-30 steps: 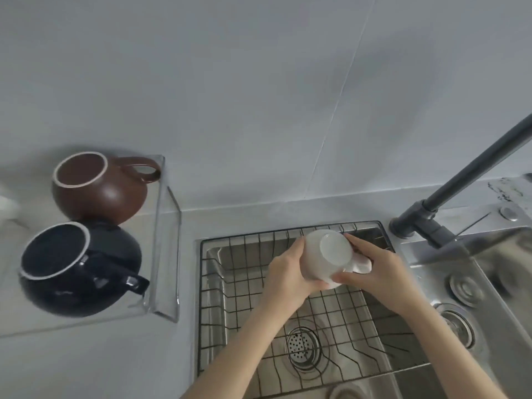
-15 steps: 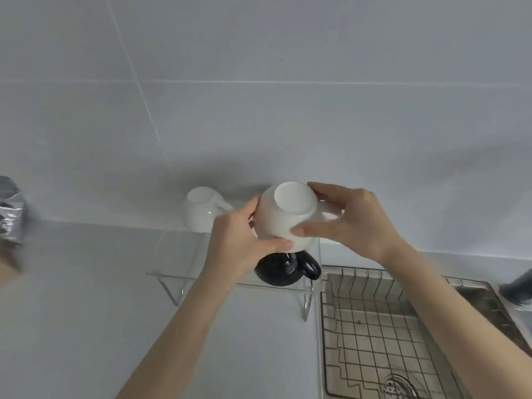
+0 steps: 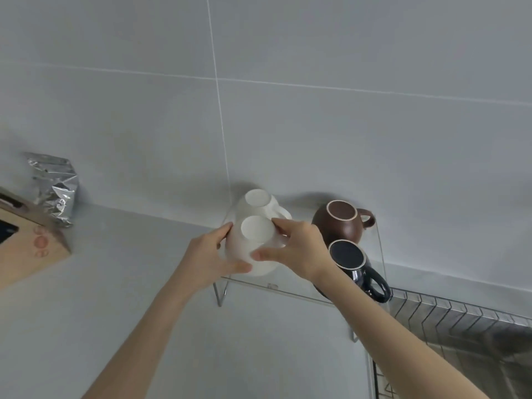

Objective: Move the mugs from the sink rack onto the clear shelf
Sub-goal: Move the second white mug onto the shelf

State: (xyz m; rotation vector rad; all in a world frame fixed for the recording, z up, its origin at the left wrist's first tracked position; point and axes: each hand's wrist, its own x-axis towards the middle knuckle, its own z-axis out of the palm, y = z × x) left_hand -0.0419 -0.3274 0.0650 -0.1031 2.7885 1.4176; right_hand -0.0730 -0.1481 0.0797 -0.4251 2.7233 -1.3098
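Note:
I hold an upside-down white mug (image 3: 254, 236) between both hands over the left front part of the clear shelf (image 3: 290, 289). My left hand (image 3: 211, 256) grips its left side and my right hand (image 3: 299, 249) its right side. I cannot tell whether the mug touches the shelf. Right behind it stands a second white mug (image 3: 259, 201), also upside down. A brown mug (image 3: 339, 223) stands at the shelf's back right and a black mug (image 3: 352, 262) at its front right, both inverted. The wire sink rack (image 3: 460, 315) shows at the lower right.
A crumpled silver foil bag (image 3: 54, 188) and a brown cardboard box (image 3: 26, 240) stand at the left on the grey counter (image 3: 129, 283). A tiled wall rises directly behind the shelf.
Both hands carried the white mug from above the sink rack leftward to the shelf, and it now sits low in front of the other white mug. The view swung left.

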